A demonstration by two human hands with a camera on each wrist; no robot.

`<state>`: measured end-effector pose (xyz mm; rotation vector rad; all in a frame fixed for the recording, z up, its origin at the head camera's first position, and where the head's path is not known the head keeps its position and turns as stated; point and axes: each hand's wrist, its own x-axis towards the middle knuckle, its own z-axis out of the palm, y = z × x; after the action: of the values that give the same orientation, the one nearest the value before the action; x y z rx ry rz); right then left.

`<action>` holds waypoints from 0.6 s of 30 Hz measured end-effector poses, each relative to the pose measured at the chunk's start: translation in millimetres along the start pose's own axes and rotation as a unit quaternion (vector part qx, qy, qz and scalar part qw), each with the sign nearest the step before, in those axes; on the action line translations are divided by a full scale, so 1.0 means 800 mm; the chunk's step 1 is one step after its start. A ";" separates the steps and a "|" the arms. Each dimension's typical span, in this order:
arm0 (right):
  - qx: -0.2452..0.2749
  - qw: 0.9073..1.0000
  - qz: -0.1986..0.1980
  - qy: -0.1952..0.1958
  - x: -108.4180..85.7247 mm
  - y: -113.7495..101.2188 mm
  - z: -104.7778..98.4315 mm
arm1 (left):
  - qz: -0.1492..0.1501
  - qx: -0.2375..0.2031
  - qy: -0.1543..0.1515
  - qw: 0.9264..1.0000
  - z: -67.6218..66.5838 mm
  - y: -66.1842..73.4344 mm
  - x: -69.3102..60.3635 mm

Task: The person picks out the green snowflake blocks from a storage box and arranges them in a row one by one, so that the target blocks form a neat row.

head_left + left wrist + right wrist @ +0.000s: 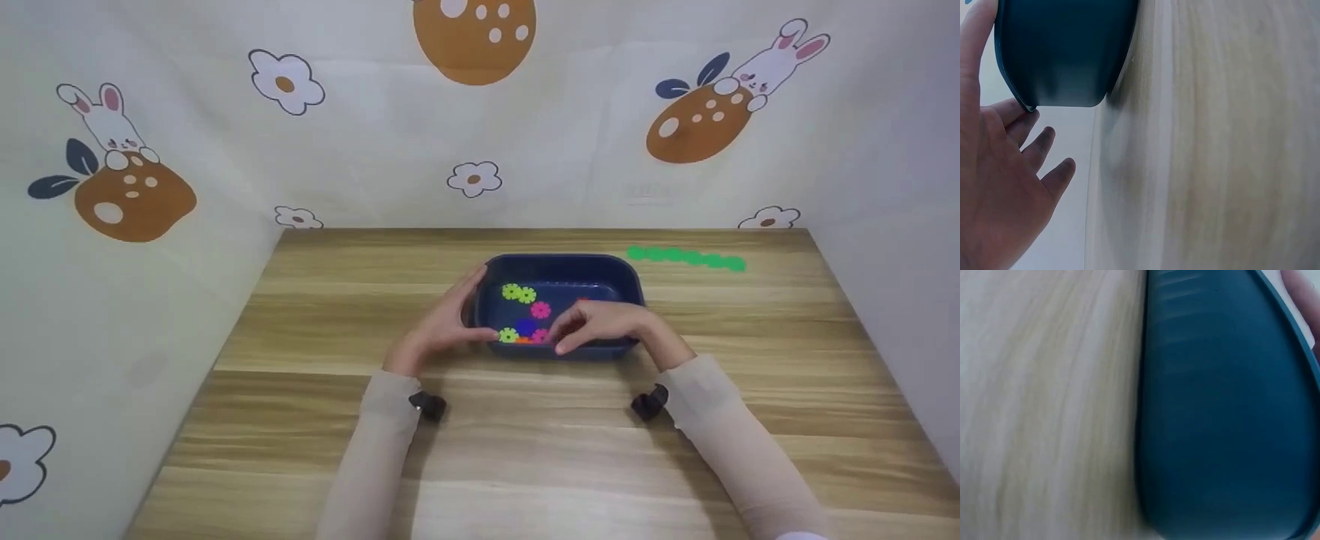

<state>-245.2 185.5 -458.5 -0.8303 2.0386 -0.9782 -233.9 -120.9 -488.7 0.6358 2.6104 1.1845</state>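
A dark blue plastic basin [559,260] stands on the table, holding several small notched discs. A joined yellow-green pair [519,293], a pink disc [540,310], a blue disc [526,328] and another yellow-green disc [508,335] show inside it. My left hand [444,321] touches the basin's left end, its thumb at the front rim; in the left wrist view, fingers [1044,147] spread beside the basin wall. Over the basin's front right, my right hand [600,322] bends its fingers down near a second pink disc [539,337]. Whether it pinches anything is hidden.
A row of joined green discs [686,258] lies on the table behind and right of the basin. Wood-grain tabletop [525,450] extends in front of it. A patterned cloth [375,150] hangs behind and at the sides.
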 end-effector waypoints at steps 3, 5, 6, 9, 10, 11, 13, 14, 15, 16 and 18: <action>0.012 1.000 -0.018 0.004 -0.001 -0.002 -0.002 | -0.004 0.002 -0.001 1.000 -0.001 0.000 0.000; 0.018 0.999 -0.024 0.017 -0.003 -0.004 -0.003 | -0.003 0.002 -0.003 1.000 -0.001 0.000 0.001; 0.018 0.999 -0.027 0.026 -0.004 -0.004 -0.005 | 0.000 0.002 -0.003 1.000 -0.001 0.001 0.001; 0.031 0.997 -0.034 0.062 -0.008 -0.005 -0.009 | 0.004 0.001 0.000 1.000 -0.002 0.000 0.001; 0.040 0.996 -0.035 0.076 -0.011 -0.005 -0.012 | 0.006 0.000 0.000 1.000 -0.003 0.000 0.001; 0.049 0.994 -0.035 0.090 -0.013 -0.005 -0.015 | 0.007 -0.001 0.000 1.000 -0.003 0.000 0.002; 0.069 0.990 -0.038 0.119 -0.019 -0.004 -0.022 | 0.005 -0.001 -0.002 1.000 -0.003 0.001 0.001; 0.079 0.987 -0.040 0.131 -0.022 -0.004 -0.026 | 0.004 -0.002 -0.004 1.000 -0.004 0.001 0.001; 0.091 0.985 -0.039 0.143 -0.026 -0.003 -0.030 | 0.002 -0.002 -0.005 1.000 -0.003 0.001 0.000; 0.100 0.982 -0.038 0.157 -0.030 -0.002 -0.035 | -0.001 -0.002 -0.006 1.000 -0.003 0.001 0.000; 0.115 0.975 -0.036 0.187 -0.039 0.000 -0.046 | -0.002 -0.002 -0.005 1.000 -0.003 0.001 -0.001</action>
<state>-258.2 223.4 -431.5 -0.6338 2.1576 -1.4732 -233.9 -122.3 -486.2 0.6325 2.5987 1.1829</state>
